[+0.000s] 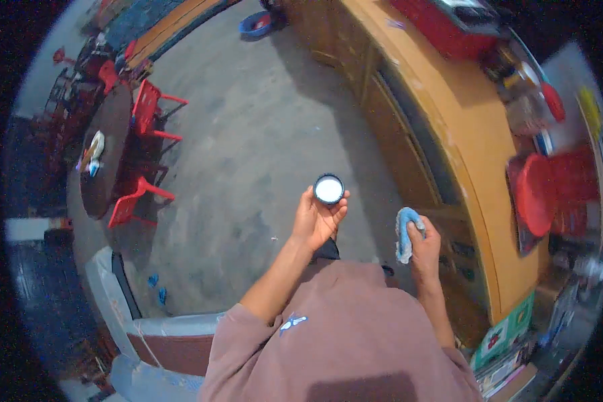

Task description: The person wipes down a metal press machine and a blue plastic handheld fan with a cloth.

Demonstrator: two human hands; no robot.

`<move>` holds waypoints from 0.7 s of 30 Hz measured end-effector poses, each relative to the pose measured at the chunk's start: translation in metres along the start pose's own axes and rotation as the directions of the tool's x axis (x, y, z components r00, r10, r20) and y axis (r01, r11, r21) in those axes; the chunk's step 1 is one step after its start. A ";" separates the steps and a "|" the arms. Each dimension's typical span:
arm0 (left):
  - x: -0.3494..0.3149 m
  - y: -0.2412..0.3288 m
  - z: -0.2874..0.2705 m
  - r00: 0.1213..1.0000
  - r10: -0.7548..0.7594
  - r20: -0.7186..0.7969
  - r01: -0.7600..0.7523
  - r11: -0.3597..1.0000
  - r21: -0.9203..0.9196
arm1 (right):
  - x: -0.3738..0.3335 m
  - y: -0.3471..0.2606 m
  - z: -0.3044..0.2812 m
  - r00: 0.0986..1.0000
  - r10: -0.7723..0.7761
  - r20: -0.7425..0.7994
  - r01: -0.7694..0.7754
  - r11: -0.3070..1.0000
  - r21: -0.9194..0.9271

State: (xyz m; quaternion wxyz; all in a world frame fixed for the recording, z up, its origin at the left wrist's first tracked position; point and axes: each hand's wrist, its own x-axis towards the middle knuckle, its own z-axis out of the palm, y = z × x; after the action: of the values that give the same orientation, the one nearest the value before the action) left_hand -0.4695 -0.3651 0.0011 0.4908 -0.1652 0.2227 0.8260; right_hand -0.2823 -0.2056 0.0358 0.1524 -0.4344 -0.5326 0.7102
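Observation:
My left hand [313,221] is closed around a small round thing with a dark rim and a bright white inside [329,189], like a cup or a lid; I cannot tell which. It is held up in front of my body, with its white side facing me. To the right, near the wooden cabinet, my right hand [426,246] pinches a blue and white cloth [405,234] between thumb and fingers. The cloth is folded and hangs in a curve. The two hands are well apart.
A long wooden cabinet [472,134] runs along my right, with a red stool [537,194] and jars on its top. Red chairs [147,110] stand by a dark round table [107,154] on the left. A blue basin [255,25] lies on the far floor.

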 end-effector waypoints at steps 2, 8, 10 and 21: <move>0.007 0.046 -0.006 1.000 0.001 -0.008 -0.001 1.000 -0.016 | 0.021 -0.010 0.051 0.997 -0.039 0.073 0.042 0.998 -0.036; 0.032 0.127 -0.030 0.994 0.099 0.036 -0.094 0.988 -0.123 | 0.077 -0.034 0.142 0.964 -0.045 0.263 0.096 0.978 -0.184; 0.044 0.148 -0.030 0.992 0.126 0.012 -0.124 0.983 -0.135 | 0.096 -0.045 0.163 0.949 -0.017 0.316 0.076 0.981 -0.178; 0.156 0.284 -0.012 0.954 0.298 -0.020 -0.298 0.948 -0.114 | 0.282 -0.106 0.272 0.895 -0.019 0.447 0.121 0.972 -0.201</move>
State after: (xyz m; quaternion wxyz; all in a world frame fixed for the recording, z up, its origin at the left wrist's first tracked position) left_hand -0.7926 -0.3752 -0.0270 0.3499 -0.1589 0.1975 0.9018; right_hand -0.6827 -0.1426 0.0171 0.0035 -0.2567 -0.6450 0.7198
